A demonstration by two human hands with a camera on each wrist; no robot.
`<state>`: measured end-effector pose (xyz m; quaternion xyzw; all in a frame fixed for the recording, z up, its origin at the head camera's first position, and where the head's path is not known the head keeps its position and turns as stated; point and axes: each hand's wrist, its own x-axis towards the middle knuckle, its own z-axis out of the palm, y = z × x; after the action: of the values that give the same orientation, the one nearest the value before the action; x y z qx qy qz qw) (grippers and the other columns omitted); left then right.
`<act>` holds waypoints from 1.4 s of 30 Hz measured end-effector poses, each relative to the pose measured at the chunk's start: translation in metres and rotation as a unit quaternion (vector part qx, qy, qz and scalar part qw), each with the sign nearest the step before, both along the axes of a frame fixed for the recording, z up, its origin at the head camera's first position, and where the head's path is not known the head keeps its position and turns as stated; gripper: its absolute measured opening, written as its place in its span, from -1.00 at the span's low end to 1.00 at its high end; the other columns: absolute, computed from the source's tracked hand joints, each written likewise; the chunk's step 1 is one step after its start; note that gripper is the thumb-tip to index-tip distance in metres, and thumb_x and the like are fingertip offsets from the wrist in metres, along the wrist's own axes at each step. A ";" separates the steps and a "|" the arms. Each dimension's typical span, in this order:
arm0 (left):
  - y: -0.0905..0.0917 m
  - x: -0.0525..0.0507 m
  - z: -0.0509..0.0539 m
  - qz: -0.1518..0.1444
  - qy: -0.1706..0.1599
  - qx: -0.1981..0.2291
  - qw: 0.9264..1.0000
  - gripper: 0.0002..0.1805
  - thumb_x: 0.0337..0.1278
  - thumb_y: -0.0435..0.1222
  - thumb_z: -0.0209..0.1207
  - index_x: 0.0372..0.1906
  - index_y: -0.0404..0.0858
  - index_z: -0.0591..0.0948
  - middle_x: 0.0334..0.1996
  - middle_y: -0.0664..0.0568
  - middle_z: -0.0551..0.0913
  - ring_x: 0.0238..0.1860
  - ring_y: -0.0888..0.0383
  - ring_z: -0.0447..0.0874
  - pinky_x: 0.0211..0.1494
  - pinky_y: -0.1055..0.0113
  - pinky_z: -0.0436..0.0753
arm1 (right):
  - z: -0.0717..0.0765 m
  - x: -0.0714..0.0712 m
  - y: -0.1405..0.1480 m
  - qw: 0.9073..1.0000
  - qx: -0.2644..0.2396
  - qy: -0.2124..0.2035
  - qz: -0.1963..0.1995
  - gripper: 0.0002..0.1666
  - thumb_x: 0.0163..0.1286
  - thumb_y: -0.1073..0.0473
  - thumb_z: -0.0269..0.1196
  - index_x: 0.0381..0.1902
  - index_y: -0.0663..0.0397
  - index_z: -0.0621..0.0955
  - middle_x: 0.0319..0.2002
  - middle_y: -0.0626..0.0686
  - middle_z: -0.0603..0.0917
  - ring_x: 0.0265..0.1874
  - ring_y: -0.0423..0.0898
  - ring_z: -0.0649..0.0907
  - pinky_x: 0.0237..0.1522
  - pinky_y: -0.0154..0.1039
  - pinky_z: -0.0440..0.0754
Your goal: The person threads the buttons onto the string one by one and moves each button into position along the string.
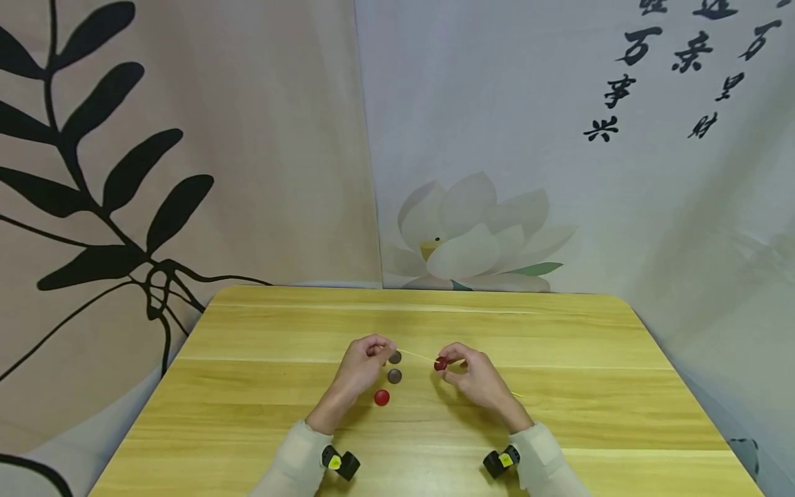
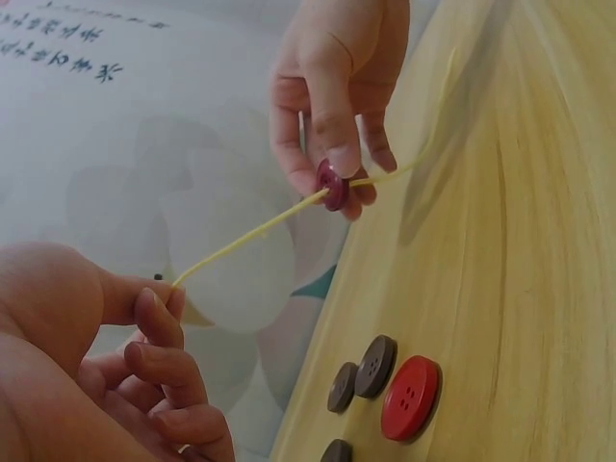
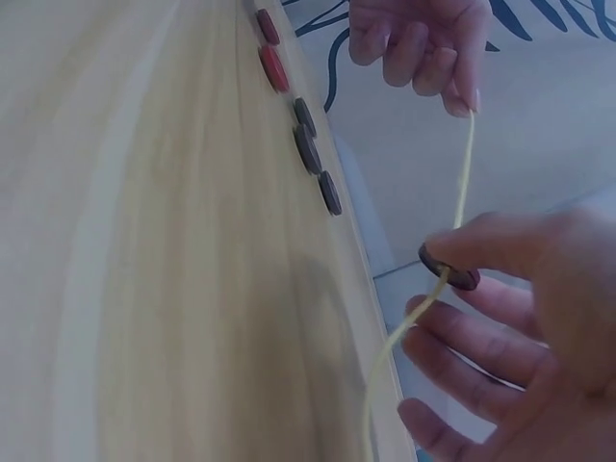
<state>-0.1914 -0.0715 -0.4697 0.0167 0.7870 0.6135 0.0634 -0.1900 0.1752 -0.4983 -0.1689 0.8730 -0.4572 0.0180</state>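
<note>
My left hand [image 1: 363, 366] pinches one end of a thin yellow string [image 2: 252, 234] between thumb and forefinger. Stretched nearly straight, the string runs across to my right hand [image 1: 479, 379]. There the thumb and fingers pinch a dark red button [image 2: 332, 185], and the string passes through it. Whether a second button sits stacked against it is hard to tell in the right wrist view. Beyond the button, the string's other part [image 3: 371, 404] hangs down past the right palm. Both hands are above the table, the left one near the loose buttons.
On the wooden table [image 1: 559, 331] lie a bright red button [image 2: 411, 397] and several dark grey-brown buttons [image 1: 394, 376]. Another dark red button [image 3: 268, 27] shows in the right wrist view. A printed curtain [image 1: 298, 138] hangs behind the table's far edge.
</note>
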 end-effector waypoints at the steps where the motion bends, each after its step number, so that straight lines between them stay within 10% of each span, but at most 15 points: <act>1: 0.000 0.000 0.000 0.001 0.000 0.000 1.000 -0.76 0.39 -0.25 0.16 -0.13 -0.39 0.66 -0.53 0.09 0.40 -0.50 0.17 0.29 -0.48 0.43 0.27 | 0.000 0.000 0.001 1.000 0.000 -0.003 0.000 -0.74 0.26 0.31 0.37 -0.11 -0.02 0.62 -0.20 -0.13 0.72 -0.08 -0.05 0.64 -0.01 0.05 0.54; 22: -0.005 -0.001 0.002 0.026 -0.003 -0.008 1.000 -0.81 0.36 -0.29 0.18 -0.16 -0.36 0.68 -0.58 0.11 0.41 -0.55 0.19 0.34 -0.48 0.42 0.33 | -0.004 -0.003 0.013 1.000 0.024 -0.008 0.012 -0.78 0.26 0.30 0.38 -0.15 0.01 0.63 -0.19 -0.11 0.72 -0.07 -0.02 0.65 0.06 0.10 0.54; 42: -0.007 -0.004 -0.001 0.030 -0.004 -0.008 1.000 -0.83 0.37 -0.29 0.17 -0.18 -0.32 0.68 -0.54 0.09 0.42 -0.52 0.18 0.35 -0.47 0.42 0.36 | -0.012 -0.007 0.024 0.998 0.050 -0.025 0.015 -0.78 0.24 0.29 0.40 -0.16 0.03 0.63 -0.24 -0.05 0.65 -0.27 -0.13 0.54 -0.20 -0.28 0.50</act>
<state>-0.1951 -0.0785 -0.4709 -0.0096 0.7917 0.6089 0.0479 -0.1970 0.1987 -0.5099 -0.1694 0.8917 -0.4162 0.0547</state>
